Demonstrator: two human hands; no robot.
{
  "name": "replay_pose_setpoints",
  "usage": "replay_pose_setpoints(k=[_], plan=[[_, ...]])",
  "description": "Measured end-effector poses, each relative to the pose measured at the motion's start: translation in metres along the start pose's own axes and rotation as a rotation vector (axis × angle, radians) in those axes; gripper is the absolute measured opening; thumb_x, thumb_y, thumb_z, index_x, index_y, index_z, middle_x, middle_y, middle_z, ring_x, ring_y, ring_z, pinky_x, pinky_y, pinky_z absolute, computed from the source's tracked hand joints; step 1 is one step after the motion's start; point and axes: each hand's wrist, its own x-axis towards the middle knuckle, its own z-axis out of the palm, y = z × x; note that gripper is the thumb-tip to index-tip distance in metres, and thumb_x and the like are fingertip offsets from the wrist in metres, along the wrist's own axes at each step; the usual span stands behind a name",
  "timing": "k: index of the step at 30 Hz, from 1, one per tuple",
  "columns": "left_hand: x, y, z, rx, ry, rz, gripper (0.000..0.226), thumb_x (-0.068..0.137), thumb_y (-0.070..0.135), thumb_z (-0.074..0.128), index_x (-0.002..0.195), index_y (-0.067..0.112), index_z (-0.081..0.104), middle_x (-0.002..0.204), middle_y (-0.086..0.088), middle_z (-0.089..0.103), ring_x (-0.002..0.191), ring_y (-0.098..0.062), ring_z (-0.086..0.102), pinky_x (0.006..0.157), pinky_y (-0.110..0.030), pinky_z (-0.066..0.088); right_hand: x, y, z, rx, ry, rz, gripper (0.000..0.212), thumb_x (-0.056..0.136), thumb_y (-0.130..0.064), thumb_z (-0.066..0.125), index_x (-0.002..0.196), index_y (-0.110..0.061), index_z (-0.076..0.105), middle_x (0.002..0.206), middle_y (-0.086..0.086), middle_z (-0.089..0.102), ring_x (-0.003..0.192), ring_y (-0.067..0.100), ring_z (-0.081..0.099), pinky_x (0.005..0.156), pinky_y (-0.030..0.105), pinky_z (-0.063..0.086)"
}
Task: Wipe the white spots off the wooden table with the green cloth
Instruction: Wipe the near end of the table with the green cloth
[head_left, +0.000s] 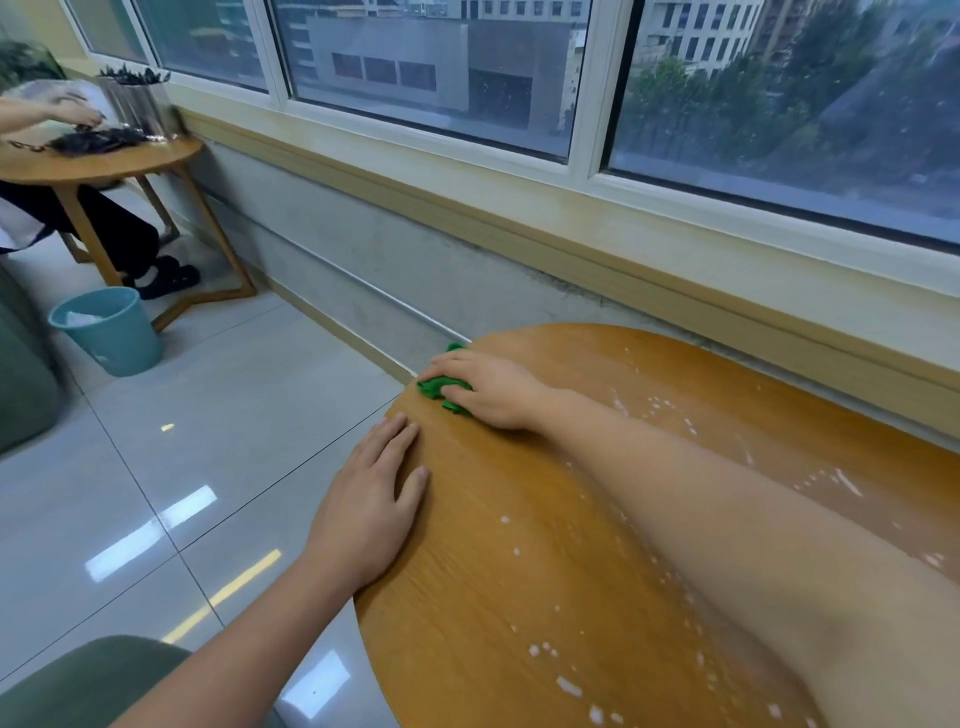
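A round wooden table (519, 597) fills the lower right of the head view. My right hand (491, 387) presses a bunched green cloth (441, 389) onto the table's far left edge, fingers curled over it. My left hand (371, 499) lies flat on the table's left rim, fingers spread, holding nothing. White spots (569, 686) are scattered over the wood near me and more white spots (670, 410) lie beyond my right forearm. My forearm hides part of the tabletop.
A window wall and sill (623, 249) run close behind the table. On the tiled floor at left stands a blue bin (111, 332). Another person sits at a second round table (104, 156) at the far left. Green seat cushions (93, 686) lie at the lower left.
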Motion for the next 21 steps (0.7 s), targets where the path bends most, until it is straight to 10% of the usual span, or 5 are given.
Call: replay_pose_setpoints(k=[12,21], plan=[[-0.005,0.001,0.0,-0.063,0.049,-0.068,0.06,0.102,0.063,0.046,0.157,0.04,0.041,0.169,0.021,0.026,0.154,-0.01,0.03,0.121,-0.046,0.036,-0.121,0.172,-0.072,-0.12,0.34,0.585,0.041,0.113,-0.04,0.044,0.153,-0.041,0.051,0.162,0.004,0.048,0.136,0.032,0.056,0.098,0.044,0.054],[-0.016,0.005,-0.007,-0.231,0.121,-0.102,0.066,0.104,0.058,0.051,0.162,0.038,0.026,0.166,0.012,0.035,0.145,-0.009,0.041,0.114,-0.037,0.04,-0.059,0.111,-0.053,-0.103,0.243,0.632,0.059,0.112,-0.037,0.044,0.167,-0.02,0.031,0.171,0.014,0.035,0.148,0.038,0.044,0.109,0.047,0.045]])
